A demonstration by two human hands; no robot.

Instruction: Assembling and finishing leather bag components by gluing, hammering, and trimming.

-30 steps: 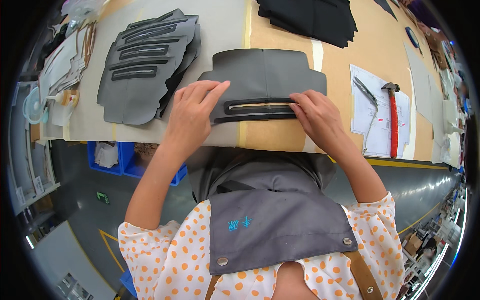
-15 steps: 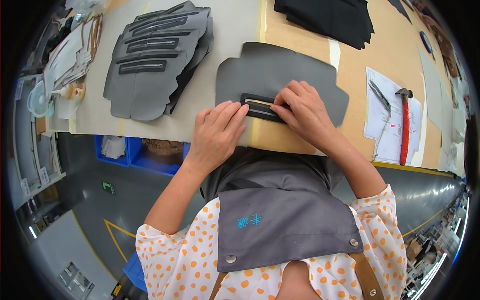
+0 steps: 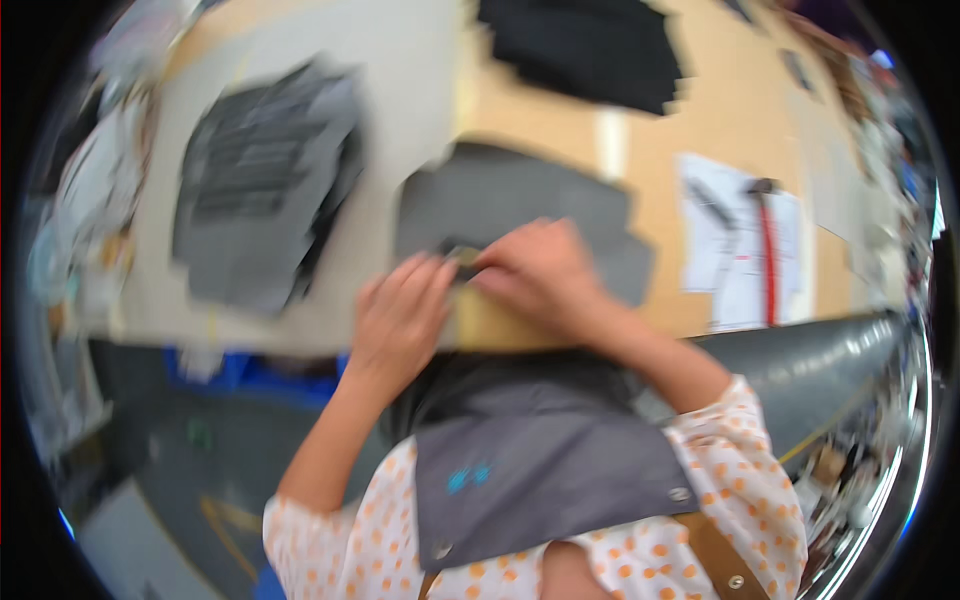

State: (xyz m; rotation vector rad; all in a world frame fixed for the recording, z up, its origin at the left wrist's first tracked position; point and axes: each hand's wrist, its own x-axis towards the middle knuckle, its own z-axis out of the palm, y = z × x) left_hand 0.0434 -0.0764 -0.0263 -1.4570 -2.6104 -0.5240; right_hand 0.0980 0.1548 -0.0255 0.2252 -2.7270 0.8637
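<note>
The picture is blurred by motion. A dark grey cut piece [image 3: 520, 205] with a slot lies on the table [image 3: 700, 130] near its front edge. My left hand [image 3: 400, 315] and my right hand [image 3: 535, 275] meet at the piece's near edge, fingertips pressed together on it around the slot. Whether the fingers pinch the material or only press on it is too blurred to tell. I wear an orange-dotted white top under a grey apron.
A stack of similar grey pieces [image 3: 260, 190] lies to the left on a pale mat. Black pieces [image 3: 580, 45] lie at the back. A red-handled hammer [image 3: 765, 240] rests on white paper [image 3: 735, 250] to the right. A blue bin [image 3: 250, 365] sits below the table edge.
My hands have drawn closer together over the slot of the grey piece, and my head has swung, which blurs the view. The piece sits lower and more to the left in the picture.
</note>
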